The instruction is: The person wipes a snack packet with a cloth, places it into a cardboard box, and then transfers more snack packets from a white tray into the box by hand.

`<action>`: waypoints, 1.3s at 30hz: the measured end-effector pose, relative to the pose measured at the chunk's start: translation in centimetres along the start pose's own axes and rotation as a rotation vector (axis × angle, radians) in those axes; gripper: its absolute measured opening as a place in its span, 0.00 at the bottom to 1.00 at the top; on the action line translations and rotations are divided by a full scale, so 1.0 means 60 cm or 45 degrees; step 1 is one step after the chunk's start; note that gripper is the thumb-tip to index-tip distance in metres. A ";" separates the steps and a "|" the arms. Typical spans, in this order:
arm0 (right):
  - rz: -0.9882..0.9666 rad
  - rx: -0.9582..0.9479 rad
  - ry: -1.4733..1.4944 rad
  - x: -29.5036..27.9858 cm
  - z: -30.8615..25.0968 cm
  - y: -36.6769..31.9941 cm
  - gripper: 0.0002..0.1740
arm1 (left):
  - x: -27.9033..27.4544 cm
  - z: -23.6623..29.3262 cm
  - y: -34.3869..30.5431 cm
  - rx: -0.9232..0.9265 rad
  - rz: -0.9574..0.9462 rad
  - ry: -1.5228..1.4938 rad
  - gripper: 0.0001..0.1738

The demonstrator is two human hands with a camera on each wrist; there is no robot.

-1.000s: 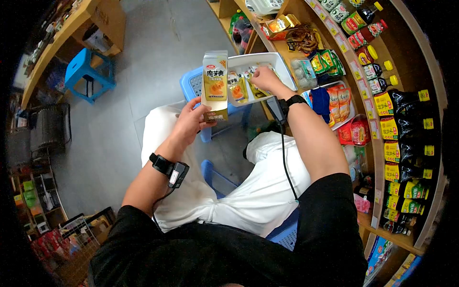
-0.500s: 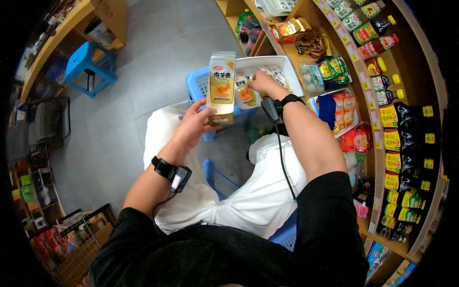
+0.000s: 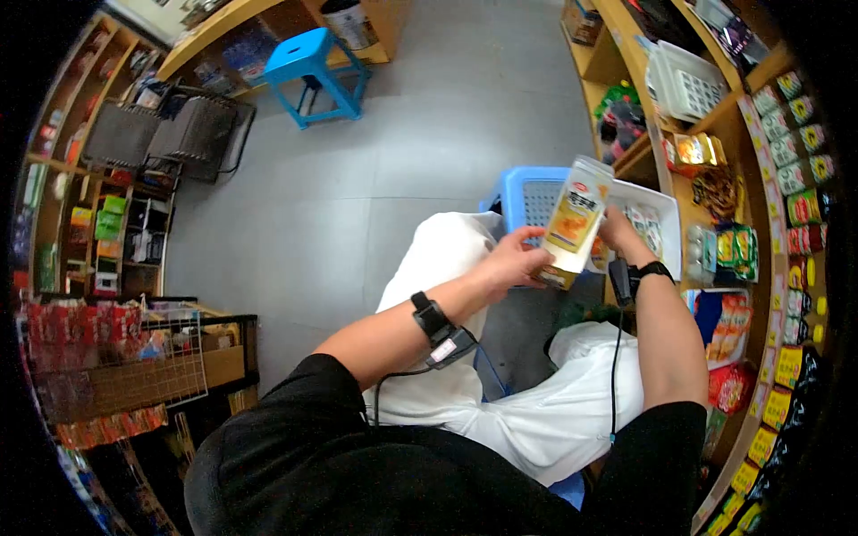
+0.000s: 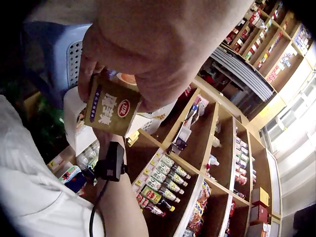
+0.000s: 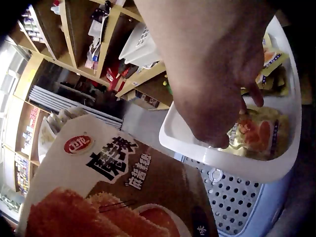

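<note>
The left hand (image 3: pixel 518 263) grips the lower end of an open-topped snack box (image 3: pixel 575 219), which leans to the right in the head view. Its brown base (image 4: pixel 111 106) faces the left wrist camera, under the left hand (image 4: pixel 143 54). My right hand (image 5: pixel 217 84) reaches into a white bin (image 5: pixel 242 167), curled fingers and thumb at the edge of a yellow snack packet (image 5: pixel 259 136), which they appear to pinch. More packets (image 5: pixel 271 74) lie farther along the bin. In the head view the box partly hides the right hand (image 3: pixel 617 230).
The bin stands on a blue stool (image 3: pixel 536 201). Wooden shelves with bottles (image 3: pixel 804 207), bagged snacks (image 3: pixel 736 252) and a white basket (image 3: pixel 686 82) line the right side. Another blue stool (image 3: pixel 313 55) and a dark folding chair (image 3: pixel 192 134) stand beyond the grey floor (image 3: pixel 313 232).
The head view has swung left, so hands, box and bin appear farther right. The box has tilted rightward in the left hand. My right hand has moved from the bin's middle toward its near-left packets.
</note>
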State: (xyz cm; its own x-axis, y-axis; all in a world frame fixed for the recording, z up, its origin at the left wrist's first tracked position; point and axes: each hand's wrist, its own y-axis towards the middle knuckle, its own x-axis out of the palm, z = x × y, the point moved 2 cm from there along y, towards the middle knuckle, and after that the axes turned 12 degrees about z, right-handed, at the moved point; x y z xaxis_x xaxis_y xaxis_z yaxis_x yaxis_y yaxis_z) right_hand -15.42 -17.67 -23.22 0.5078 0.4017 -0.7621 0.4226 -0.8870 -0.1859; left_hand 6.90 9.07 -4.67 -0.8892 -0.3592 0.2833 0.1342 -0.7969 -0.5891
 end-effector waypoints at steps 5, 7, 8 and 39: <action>-0.151 0.268 0.411 0.028 0.053 0.037 0.24 | -0.001 0.000 -0.002 -0.009 0.004 0.005 0.34; -0.084 0.308 0.420 -0.039 -0.103 -0.048 0.28 | -0.001 0.002 -0.004 -0.043 -0.028 0.007 0.35; -0.020 0.229 0.322 -0.031 -0.074 -0.033 0.28 | -0.002 0.004 -0.005 -0.038 -0.018 0.006 0.35; 0.771 0.153 0.434 -0.244 -0.112 -0.117 0.11 | 0.018 -0.024 0.000 0.056 -0.103 0.088 0.37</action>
State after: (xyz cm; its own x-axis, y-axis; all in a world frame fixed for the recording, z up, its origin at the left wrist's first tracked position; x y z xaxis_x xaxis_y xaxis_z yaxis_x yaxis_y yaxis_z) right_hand -20.79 -15.79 -6.58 0.8427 -0.1390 -0.5201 -0.0844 -0.9883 0.1274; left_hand 5.29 9.38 -5.47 -0.9256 -0.2596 0.2753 0.0783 -0.8432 -0.5319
